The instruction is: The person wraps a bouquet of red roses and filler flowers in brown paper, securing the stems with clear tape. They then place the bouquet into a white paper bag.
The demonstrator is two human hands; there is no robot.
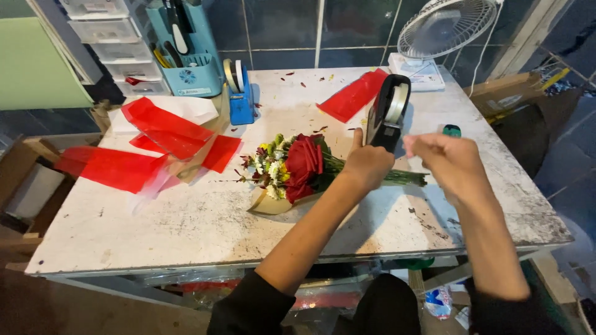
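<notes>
Gripping the black tape dispenser [386, 115], the left hand [366, 166] had its fingers closed round it above the bouquet [292, 169] lying on the counter [186, 223]. The right hand [447, 162] pinched shut, seemingly on tape. Flowers looked gathered; red wrapping sheets [112, 166] lay unused.

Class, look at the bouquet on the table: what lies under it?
Under the bouquet a tan sheet of wrapping paper sticks out at the flower end, on the white table. The left hand hides the middle stems.
</notes>
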